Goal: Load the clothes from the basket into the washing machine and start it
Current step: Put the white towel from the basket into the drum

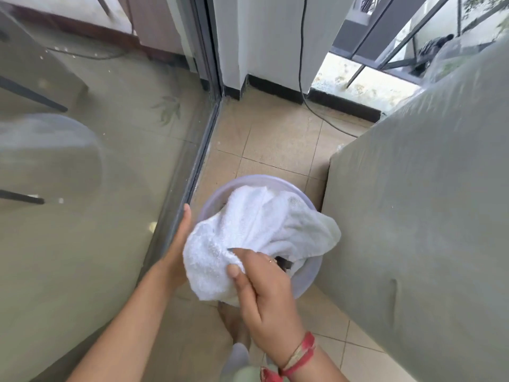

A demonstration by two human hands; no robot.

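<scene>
White towel (256,232), bunched over the round pale basket (308,282) on the tiled floor at lower centre, long axis lower left to upper right; right hand (264,288) fingers pinch its near edge, left hand (179,244) fingers hidden behind it.

Head view looks steeply down, close over the basket (312,274); floor (275,139) beyond.

towel (259,232) in basket (308,279), glass door (110,161) left, covered machine (413,216) right
</scene>
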